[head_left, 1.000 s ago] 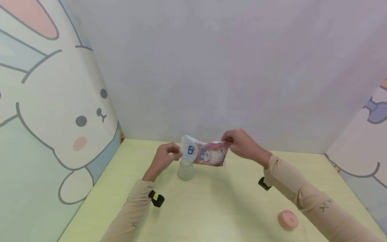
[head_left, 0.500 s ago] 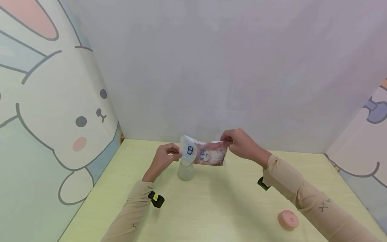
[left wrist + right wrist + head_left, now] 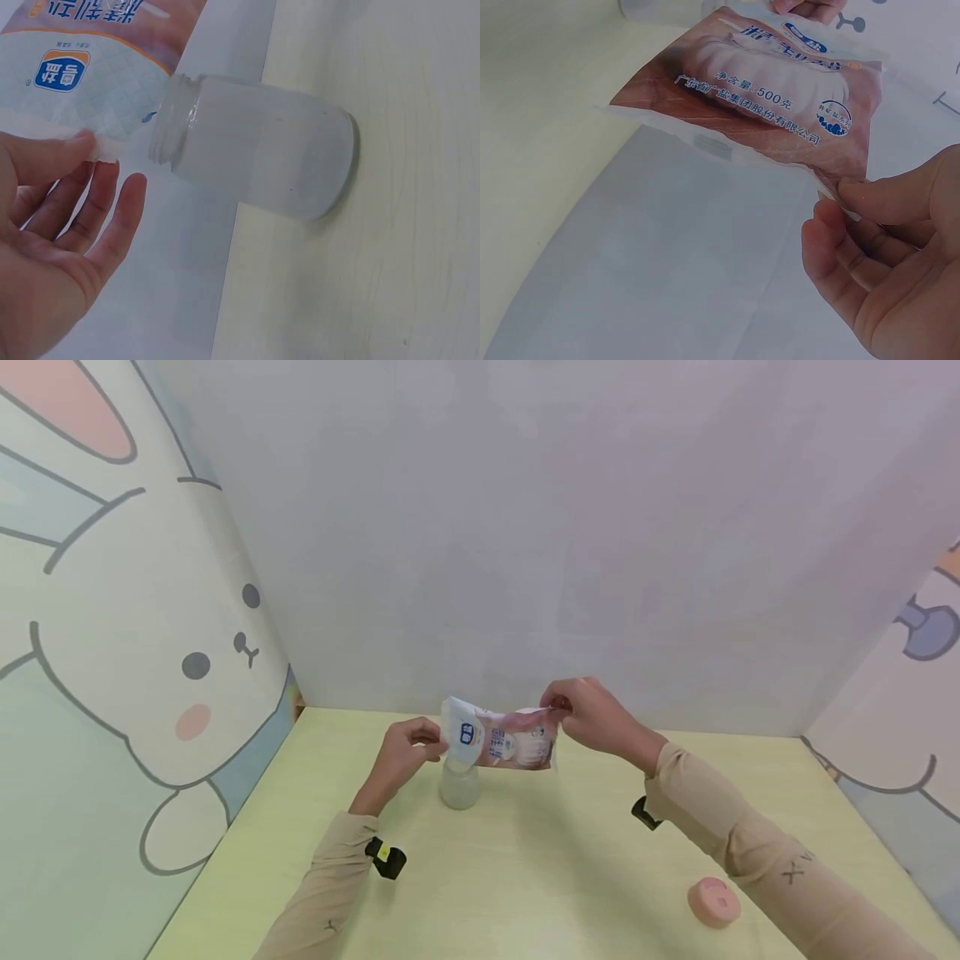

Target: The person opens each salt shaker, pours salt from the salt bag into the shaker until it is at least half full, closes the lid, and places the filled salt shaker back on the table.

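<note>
A salt bag (image 3: 517,739), brown-pink with a white end and blue lettering, is held tilted over an open clear jar (image 3: 460,787). My left hand (image 3: 401,756) pinches the bag's white end between thumb and fingers. At the opposite end, my right hand (image 3: 596,714) pinches the upper corner. The left wrist view shows the jar's threaded neck (image 3: 171,120) right by the bag's white end, and the jar looks cloudy. Printed "500克" shows on the bag (image 3: 780,90) in the right wrist view, its far edge sealed flat.
A round pink lid (image 3: 714,902) lies on the pale wooden table (image 3: 525,893) at the right front, near my right forearm. A grey wall (image 3: 525,568) closes off the back, with cartoon-printed panels (image 3: 150,635) at both sides.
Both hands and the salt bag have shifted slightly left relative to the jar, keeping the same grip and tilt. The whole head view has also turned a little.
</note>
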